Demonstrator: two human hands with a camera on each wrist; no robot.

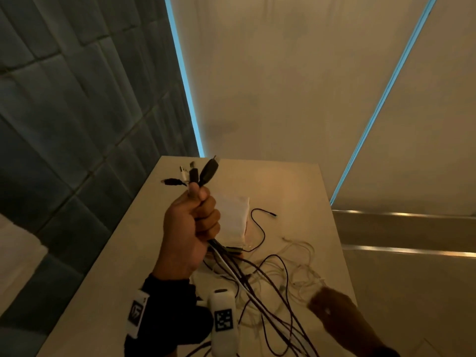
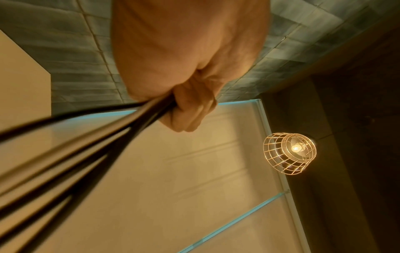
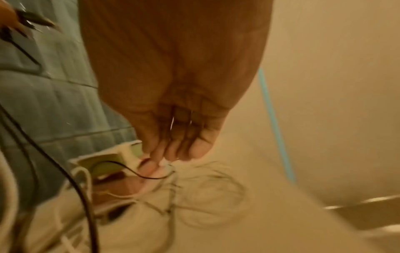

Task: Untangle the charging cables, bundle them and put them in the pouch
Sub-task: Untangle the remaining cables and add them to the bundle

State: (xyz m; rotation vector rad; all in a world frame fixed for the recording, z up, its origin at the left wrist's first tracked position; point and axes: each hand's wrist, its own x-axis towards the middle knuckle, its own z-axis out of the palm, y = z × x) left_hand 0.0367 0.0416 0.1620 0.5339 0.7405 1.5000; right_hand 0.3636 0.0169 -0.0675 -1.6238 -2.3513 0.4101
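My left hand [image 1: 193, 222] is raised above the table [image 1: 283, 181] and grips a bundle of black and white charging cables in its fist. Their plugs [image 1: 198, 173] stick up out of the fist. In the left wrist view the curled fingers [image 2: 190, 109] wrap the dark cables [image 2: 86, 145], which trail down to the table. A white pouch [image 1: 233, 217] [image 3: 103, 162] lies flat behind the left hand, with a thin black cable [image 1: 260, 228] curling beside it. My right hand [image 1: 332, 310] [image 3: 173, 159], blurred, is low at the right. It pinches a thin white cable from the loose tangle [image 1: 301, 274] [image 3: 207, 188].
Grey padded wall panels [image 1: 64, 112] rise along the table's left side. A beige wall with blue light strips [image 1: 185, 81] stands behind. Metal-edged ledges [image 1: 412, 251] run past the table's right edge. A caged lamp [image 2: 290, 152] hangs overhead.
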